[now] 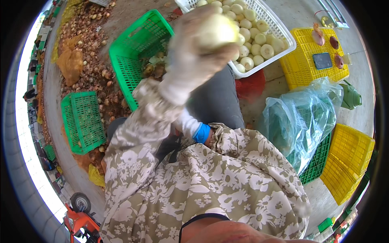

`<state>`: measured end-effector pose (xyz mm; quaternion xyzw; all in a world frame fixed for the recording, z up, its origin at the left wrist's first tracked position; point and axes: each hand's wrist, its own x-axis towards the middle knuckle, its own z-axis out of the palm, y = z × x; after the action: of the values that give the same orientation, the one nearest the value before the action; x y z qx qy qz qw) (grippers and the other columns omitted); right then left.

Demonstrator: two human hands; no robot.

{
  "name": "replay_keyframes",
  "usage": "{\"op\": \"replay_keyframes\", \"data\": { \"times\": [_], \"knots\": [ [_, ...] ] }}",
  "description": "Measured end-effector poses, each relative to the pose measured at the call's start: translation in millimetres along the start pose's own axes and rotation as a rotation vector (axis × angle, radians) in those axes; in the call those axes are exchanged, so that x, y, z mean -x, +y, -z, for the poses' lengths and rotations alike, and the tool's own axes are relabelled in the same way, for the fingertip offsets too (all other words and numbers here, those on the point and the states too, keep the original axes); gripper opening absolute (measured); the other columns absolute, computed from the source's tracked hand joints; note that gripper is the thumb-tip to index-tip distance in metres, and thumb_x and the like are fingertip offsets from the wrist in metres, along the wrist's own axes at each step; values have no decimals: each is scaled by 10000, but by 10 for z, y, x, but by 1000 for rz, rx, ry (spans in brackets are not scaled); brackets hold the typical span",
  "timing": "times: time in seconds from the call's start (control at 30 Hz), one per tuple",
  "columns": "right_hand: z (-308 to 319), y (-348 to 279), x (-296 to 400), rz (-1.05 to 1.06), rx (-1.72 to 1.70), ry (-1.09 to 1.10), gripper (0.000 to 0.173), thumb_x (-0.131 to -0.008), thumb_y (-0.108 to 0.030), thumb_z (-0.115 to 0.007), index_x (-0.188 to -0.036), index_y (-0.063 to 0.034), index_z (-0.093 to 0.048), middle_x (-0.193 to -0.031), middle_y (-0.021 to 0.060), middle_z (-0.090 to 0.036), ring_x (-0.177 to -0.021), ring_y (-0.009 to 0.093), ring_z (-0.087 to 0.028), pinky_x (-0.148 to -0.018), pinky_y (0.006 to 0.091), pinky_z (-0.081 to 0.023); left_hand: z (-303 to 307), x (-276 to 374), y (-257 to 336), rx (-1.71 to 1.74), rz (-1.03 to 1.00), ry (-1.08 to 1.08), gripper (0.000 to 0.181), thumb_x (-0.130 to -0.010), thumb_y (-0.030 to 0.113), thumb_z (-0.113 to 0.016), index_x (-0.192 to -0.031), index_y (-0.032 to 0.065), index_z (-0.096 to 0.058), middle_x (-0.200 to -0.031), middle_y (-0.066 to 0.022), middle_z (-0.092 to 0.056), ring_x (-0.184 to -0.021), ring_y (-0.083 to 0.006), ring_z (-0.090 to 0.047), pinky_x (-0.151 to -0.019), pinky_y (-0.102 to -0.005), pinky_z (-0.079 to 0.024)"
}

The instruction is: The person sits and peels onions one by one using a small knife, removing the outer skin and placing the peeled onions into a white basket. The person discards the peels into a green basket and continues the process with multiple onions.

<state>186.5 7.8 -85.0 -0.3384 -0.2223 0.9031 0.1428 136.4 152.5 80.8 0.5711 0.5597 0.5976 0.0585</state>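
Observation:
Raised toward the camera, my left hand point(191, 60) is blurred and wears a pale glove. It grips a peeled white onion point(217, 32). Behind it, a white plastic crate point(273, 62) holds many peeled onions point(247, 33). My right hand point(186, 124) is mostly hidden behind my left forearm; only a pale glove part and a blue band at the wrist show. Whether it holds anything cannot be seen. To the left of my raised arm, a green plastic crate point(121, 66) contains onion skins and scraps point(155, 66).
Unpeeled onions and skins point(91, 45) cover the floor at left, around a smaller green crate point(83, 121). At right, a yellow crate point(291, 70) bears a phone point(322, 61) and several red onions point(334, 42). Clear plastic sheeting point(304, 112) drapes a green crate point(319, 161) near more yellow crates point(349, 158).

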Motion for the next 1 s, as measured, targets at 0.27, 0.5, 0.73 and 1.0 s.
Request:
{"op": "replay_keyframes", "data": {
  "times": [0.27, 0.5, 0.73, 1.0],
  "knots": [
    [172, -230, 349, -69, 242, -209, 234, -944, -178, -552, -1151, -87, -614, -1081, 49, -620, -947, 200, -570, -859, 328, -445, -728, -301, -857, -386, 467, -52, 849, -736, 292, -849, -1432, 101, -403, -1461, -204, -382, -1379, -354, -367, -1158, -395, -311],
    [-114, -393, 146, -63, 420, -146, 142, -896, -199, -697, -965, -93, -633, -710, 15, -610, -611, 115, -587, -574, 257, -493, 2770, 1714, -636, 415, 317, 793, 556, -848, 24, -702, -1363, 92, -501, -1166, -33, -594, -1053, -161, -571, -943, -320, -498],
    [-302, -469, 333, -94, 533, 0, 299, -919, -284, -687, -1086, -41, -638, -847, 27, -622, -642, 121, -576, -571, 266, -498, 3100, 5080, 876, -339, 1493, 1456, 474, -935, 188, -621, -1323, -47, -485, -1247, -179, -590, -1119, -294, -579, -954, -398, -462],
    [-58, -926, 271, -87, 926, 18, 318, -944, -259, -656, -1160, -34, -591, -884, 27, -621, -680, 110, -582, -596, 260, -491, 202, 5343, 522, -493, 1567, 644, 304, -874, 109, -523, -1150, 82, -649, -1028, -195, -690, -1002, -382, -650, -884, -471, -509]
  ]
}}
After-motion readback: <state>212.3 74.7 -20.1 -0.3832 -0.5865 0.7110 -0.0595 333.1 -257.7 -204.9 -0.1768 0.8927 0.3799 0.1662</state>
